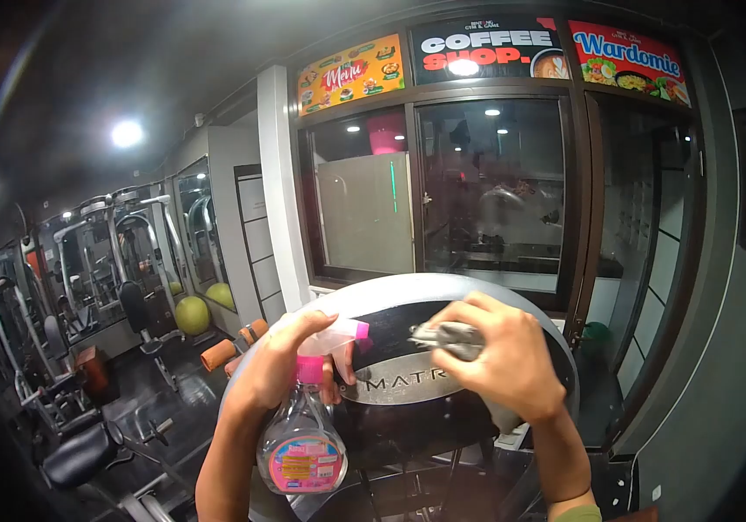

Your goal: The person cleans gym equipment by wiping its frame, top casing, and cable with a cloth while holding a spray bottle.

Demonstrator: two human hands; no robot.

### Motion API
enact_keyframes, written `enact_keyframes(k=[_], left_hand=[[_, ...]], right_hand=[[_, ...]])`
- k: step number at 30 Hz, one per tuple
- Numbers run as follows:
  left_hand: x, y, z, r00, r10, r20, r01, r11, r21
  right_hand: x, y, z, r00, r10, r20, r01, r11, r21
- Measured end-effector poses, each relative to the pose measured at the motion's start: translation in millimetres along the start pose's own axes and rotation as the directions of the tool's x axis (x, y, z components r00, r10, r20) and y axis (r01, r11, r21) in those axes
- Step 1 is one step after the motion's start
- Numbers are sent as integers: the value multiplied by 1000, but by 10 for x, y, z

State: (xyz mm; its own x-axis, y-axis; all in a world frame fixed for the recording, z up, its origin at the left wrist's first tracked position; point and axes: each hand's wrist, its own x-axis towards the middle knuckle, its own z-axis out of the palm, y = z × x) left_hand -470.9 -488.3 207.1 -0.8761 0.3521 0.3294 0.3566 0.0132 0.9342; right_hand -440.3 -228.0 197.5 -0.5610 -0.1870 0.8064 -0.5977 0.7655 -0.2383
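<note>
My left hand (282,352) is wrapped round the neck of a clear spray bottle (303,448) with a pink collar and a white-and-pink trigger head. Its nozzle points right, over a dark panel with a silver oval plate (399,379) lettered "MATR", the rest hidden behind my other hand. A crumpled grey cloth (456,337) is bunched in my right hand (504,352), just above the panel; whether it touches the surface I cannot tell. The panel belongs to a machine with a curved grey rim (425,285).
Weight machines (134,261) and a padded bench (81,452) stand to the left. A yellow-green exercise ball (192,315) lies by the mirrors. Orange foam rollers (218,355) stick out beside the machine. Framed glass windows (490,191) with food signs rise behind it.
</note>
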Motion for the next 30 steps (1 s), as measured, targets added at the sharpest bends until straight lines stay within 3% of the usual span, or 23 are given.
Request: enact_keyframes(k=[2, 6, 9, 11, 14, 17, 21, 23, 26, 30], left_hand=[[-52, 23, 46, 999, -5, -42, 6, 1000, 4], [-80, 87, 110, 1000, -11, -20, 11, 1000, 7], [-95, 95, 99, 999, -21, 35, 21, 1000, -8], [-109, 73, 97, 998, 1, 57, 1, 1000, -23], [-185, 77, 159, 999, 32, 32, -33, 999, 8], [-275, 116, 212, 997, 0, 72, -7, 995, 104], [-324, 105, 266, 988, -52, 143, 26, 984, 176], [-345, 80, 287, 989, -37, 140, 9, 980, 198], [-386, 61, 336, 993, -26, 114, 4, 981, 193], [-402, -6, 367, 994, -11, 111, -9, 985, 171]], right_hand=[[-77, 34, -119, 993, 119, 0, -119, 992, -49], [-91, -14, 101, 992, -17, -122, 2, 993, -121], [-150, -170, 212, 991, -101, -84, 93, 991, -95], [-175, -110, 89, 998, -41, -57, 41, 999, 2], [-254, -18, -66, 989, 124, -82, -128, 991, -41], [-311, -91, 49, 977, 117, -176, -145, 977, -156], [-411, -307, 285, 990, -32, -139, 27, 999, -40], [-468, -251, 250, 992, 10, -128, -5, 999, 40], [-533, -181, 135, 965, 195, -177, -198, 980, -4], [-514, -272, 194, 958, 173, -229, -199, 975, -97]])
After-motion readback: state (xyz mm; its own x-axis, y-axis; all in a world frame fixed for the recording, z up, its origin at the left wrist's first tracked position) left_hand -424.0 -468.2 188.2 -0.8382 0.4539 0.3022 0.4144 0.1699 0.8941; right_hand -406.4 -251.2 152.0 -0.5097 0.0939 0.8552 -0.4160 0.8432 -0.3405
